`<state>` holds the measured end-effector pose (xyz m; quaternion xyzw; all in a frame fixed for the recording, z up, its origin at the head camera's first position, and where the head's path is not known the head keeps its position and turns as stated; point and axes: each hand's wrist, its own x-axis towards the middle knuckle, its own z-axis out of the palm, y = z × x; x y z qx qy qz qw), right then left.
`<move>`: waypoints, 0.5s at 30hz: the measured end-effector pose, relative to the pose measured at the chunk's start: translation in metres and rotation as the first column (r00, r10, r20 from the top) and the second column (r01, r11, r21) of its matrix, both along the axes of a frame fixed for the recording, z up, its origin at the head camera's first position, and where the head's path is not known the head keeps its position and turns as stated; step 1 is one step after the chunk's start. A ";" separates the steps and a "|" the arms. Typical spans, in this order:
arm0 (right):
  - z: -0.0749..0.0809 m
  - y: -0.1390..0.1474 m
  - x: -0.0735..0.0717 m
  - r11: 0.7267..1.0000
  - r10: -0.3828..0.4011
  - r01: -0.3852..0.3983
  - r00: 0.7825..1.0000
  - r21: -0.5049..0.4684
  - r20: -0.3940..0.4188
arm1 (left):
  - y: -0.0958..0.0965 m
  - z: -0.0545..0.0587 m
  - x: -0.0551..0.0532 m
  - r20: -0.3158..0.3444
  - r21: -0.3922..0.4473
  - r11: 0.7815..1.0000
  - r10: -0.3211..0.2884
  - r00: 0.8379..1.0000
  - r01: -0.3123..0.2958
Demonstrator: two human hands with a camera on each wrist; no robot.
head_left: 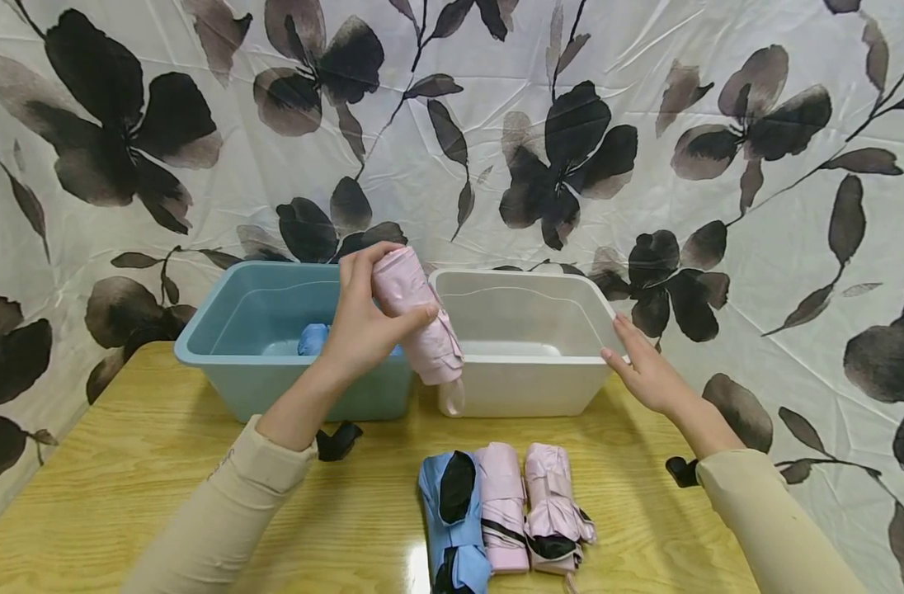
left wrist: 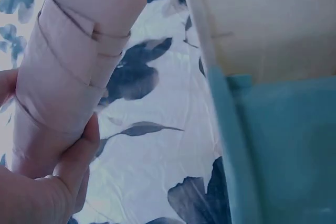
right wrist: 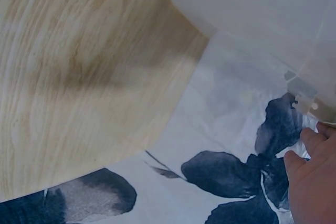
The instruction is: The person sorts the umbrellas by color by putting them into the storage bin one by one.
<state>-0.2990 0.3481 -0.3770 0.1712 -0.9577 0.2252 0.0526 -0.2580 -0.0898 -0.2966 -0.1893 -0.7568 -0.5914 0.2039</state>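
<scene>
My left hand (head_left: 370,318) grips a folded pink umbrella (head_left: 416,318), tilted, above the gap between two bins. In the left wrist view the same umbrella (left wrist: 68,72) shows its wrapped strap, with thumb and fingers around it. On the left stands a blue bin (head_left: 237,363) with a blue bundle (head_left: 314,339) inside. The white bin (head_left: 522,388) is on the right; its inside shows no objects. My right hand (head_left: 648,367) touches that bin's right rim with fingers extended. In the right wrist view the hand (right wrist: 315,177) appears at the edge.
On the wooden table (head_left: 363,511) in front of the bins lie a folded blue umbrella (head_left: 435,503) and two folded pink umbrellas, one in the middle (head_left: 501,478) and one on the right (head_left: 548,487). A flower-patterned cloth (head_left: 452,190) hangs behind the bins.
</scene>
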 end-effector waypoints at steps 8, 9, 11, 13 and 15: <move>0.000 0.000 0.000 1.000 -0.004 0.004 1.000 0.002 0.000 | 0.023 0.019 -0.042 0.028 0.003 0.997 0.080 0.996 -0.080; 0.000 -0.001 0.000 1.000 -0.005 0.005 1.000 0.004 0.001 | 0.026 0.019 -0.048 0.037 0.000 0.997 0.081 0.996 -0.081; 0.000 -0.001 0.000 1.000 -0.004 0.004 1.000 0.003 0.001 | 0.032 0.019 -0.060 0.060 -0.013 0.997 0.079 0.995 -0.079; 0.001 -0.001 0.000 1.000 -0.009 0.009 1.000 0.002 0.005 | 0.039 0.016 -0.073 0.084 -0.027 0.997 0.070 0.994 -0.068; 0.001 0.000 0.000 1.000 -0.009 0.009 1.000 0.002 0.007 | 0.045 0.011 -0.084 0.107 -0.042 0.997 0.065 0.992 -0.060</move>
